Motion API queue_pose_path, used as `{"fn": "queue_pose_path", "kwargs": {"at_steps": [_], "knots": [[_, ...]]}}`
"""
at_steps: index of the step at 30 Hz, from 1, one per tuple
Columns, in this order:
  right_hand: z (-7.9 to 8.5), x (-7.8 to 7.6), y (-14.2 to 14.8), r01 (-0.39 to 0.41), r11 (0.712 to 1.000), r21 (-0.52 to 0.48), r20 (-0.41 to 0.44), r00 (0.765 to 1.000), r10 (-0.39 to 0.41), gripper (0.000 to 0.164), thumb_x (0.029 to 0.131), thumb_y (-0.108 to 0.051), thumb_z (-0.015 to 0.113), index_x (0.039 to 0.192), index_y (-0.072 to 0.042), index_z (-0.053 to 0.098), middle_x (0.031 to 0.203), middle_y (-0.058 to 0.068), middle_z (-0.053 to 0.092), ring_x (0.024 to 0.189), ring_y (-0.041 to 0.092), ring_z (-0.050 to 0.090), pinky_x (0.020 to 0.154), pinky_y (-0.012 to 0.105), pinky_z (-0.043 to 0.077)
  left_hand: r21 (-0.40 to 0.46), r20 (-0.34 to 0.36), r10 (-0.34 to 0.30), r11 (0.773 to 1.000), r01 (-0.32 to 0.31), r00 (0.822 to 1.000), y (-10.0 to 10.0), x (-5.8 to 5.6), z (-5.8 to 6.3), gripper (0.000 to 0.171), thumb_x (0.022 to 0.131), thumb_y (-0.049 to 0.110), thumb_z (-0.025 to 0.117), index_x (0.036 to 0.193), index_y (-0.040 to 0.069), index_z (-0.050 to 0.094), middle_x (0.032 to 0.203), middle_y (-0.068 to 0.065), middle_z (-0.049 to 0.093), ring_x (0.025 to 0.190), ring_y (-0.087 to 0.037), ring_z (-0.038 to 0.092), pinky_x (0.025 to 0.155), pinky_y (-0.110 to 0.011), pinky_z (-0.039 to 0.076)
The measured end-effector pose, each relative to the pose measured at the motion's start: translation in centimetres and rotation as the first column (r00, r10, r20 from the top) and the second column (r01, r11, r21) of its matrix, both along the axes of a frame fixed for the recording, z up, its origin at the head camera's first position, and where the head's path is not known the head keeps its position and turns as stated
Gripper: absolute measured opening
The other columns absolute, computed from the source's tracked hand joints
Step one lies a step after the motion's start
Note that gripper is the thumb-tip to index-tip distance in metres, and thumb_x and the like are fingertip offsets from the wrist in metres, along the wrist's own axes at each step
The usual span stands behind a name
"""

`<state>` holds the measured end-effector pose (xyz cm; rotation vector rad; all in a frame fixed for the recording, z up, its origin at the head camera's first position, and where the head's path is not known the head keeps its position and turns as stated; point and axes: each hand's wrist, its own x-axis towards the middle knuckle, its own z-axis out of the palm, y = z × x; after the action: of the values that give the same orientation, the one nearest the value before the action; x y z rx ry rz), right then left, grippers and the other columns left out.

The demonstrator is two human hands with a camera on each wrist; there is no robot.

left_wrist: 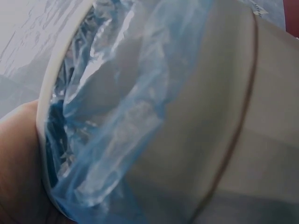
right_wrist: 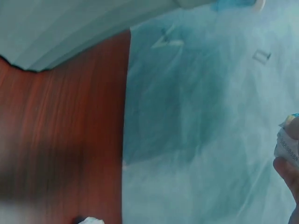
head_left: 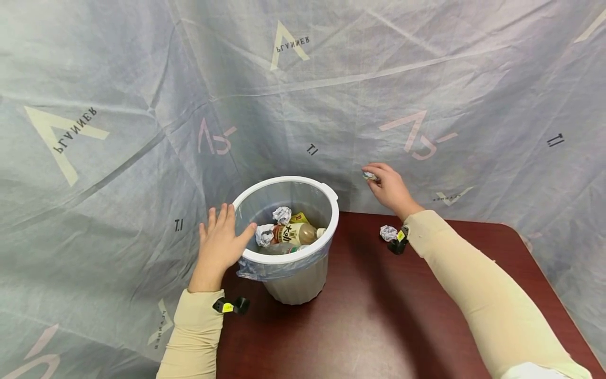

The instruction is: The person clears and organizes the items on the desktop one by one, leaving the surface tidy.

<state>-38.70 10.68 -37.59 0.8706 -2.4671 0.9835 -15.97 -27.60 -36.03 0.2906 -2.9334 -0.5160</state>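
My left hand [head_left: 221, 241] lies against the left side of the white bin rim [head_left: 334, 221], fingers spread and straight, thumb reaching over the rim. In the left wrist view part of that hand [left_wrist: 21, 163] shows beside the rim and the blue liner [left_wrist: 126, 135]. Raised to the right of the bin, my right hand [head_left: 389, 187] pinches a small crumpled paper [head_left: 369, 176] between thumb and fingers. The right wrist view shows this printed paper [right_wrist: 286, 147] at its right edge. Inside the bin lie crumpled paper balls [head_left: 282, 215], a labelled bottle [head_left: 303, 233] and a yellow wrapper [head_left: 299, 217].
Another paper ball [head_left: 388, 232] sits on the dark red table [head_left: 350, 316], below my right wrist. The grey ribbed bin [head_left: 298, 284] stands on the table's left part. Grey printed sheeting [head_left: 331, 126] hangs behind the table and along its left side.
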Motion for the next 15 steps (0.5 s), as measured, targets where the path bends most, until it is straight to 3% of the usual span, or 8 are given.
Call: {"fn": "queue_pose_path", "kwargs": {"at_steps": [7,15], "knots": [[1.7,1.0,-2.4,-0.057,0.998,0.001,-0.028,0.998,0.057,0.038,0.098,-0.003,0.063,0.135,-0.005,0.064,0.139,0.014,0.057,0.109,0.032,0.066,0.092,0.045,0.055,-0.002,-0.01,-0.005,1.0,0.005,1.0,-0.1,-0.1,-0.1,0.098,0.098,0.072,0.035,0.162,0.001,0.012,0.168,-0.02,0.009,0.154,-0.042,-0.007,0.114,-0.073,-0.005],[3.4,3.1,-6.0,-0.234,0.971,-0.057,-0.095,0.969,0.228,0.04,0.097,-0.001,0.064,0.136,-0.004,0.063,0.138,0.013,0.058,0.109,0.028,0.067,0.092,0.04,0.056,-0.004,-0.023,-0.006,1.0,0.006,1.0,-0.2,0.0,-0.2,0.097,0.098,0.071,0.036,0.161,0.001,0.013,0.167,-0.021,0.013,0.154,-0.042,-0.005,0.115,-0.072,-0.003]]}}
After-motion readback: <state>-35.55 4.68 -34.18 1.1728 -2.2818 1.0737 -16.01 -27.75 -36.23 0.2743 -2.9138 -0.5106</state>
